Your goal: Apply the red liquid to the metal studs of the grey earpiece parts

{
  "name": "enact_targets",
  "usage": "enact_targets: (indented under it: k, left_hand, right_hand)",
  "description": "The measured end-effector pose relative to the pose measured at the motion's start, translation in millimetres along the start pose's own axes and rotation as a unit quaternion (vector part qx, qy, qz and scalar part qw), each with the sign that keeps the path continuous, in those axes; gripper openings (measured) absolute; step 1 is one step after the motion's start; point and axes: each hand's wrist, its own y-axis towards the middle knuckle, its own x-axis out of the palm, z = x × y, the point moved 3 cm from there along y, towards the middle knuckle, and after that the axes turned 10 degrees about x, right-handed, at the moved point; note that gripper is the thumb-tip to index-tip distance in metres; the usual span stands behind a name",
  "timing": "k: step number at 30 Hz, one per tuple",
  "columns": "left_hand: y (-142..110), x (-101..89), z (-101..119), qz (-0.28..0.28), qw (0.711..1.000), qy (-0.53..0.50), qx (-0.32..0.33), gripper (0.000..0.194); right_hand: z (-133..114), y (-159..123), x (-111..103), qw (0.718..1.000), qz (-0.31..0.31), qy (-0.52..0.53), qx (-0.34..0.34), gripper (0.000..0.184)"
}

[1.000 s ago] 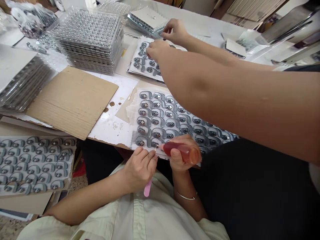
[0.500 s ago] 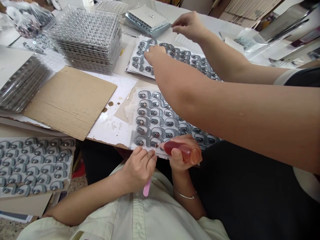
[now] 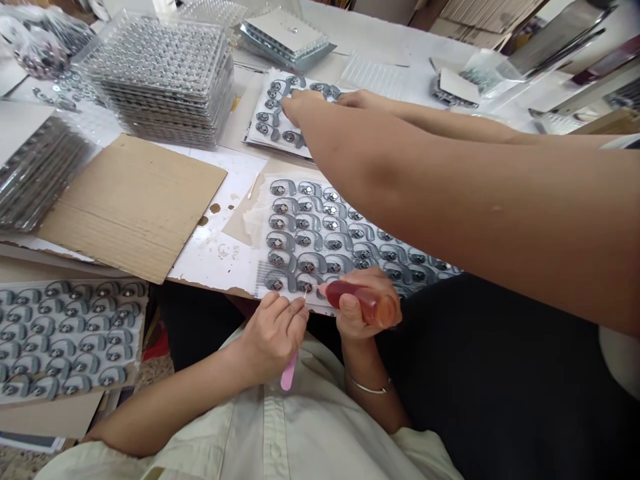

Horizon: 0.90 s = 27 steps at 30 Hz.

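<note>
My right hand (image 3: 363, 313) clamps a translucent red squeeze bottle (image 3: 347, 293) while my left hand (image 3: 273, 340) pinches a slim pink pick (image 3: 289, 372), fingers together, keeping both tips close at the white sheet of grey jewelled pieces (image 3: 263, 220).

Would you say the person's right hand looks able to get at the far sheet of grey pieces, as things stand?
Probably not easily: the right hand grips a red-orange bottle, and a co-worker's forearm spans the way, its hand on the far sheet.
</note>
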Motion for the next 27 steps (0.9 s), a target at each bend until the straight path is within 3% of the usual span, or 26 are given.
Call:
enact_targets:
  k: [10, 17, 27]
  left_hand:
    - [-0.1, 0.0, -1.2, 0.004, 1.0, -0.025, -0.008, 0.01]
    - [-6.5, 2.7, -8.2, 0.015, 0.996, -0.081, -0.021, 0.01]
    - [1.8, -3.4, -10.5, 0.029, 0.996, -0.076, -0.022, 0.013]
  right_hand:
    - [-6.5, -1.9, -1.3, 1.0, 0.001, -0.001, -0.026, 0.018]
    - [-7.3, -18.1, -12.8, 0.991, 0.104, 0.007, -0.08, 0.024]
    - [-1.8, -25.2, -10.6, 0.994, 0.075, 0.026, -0.076, 0.029]
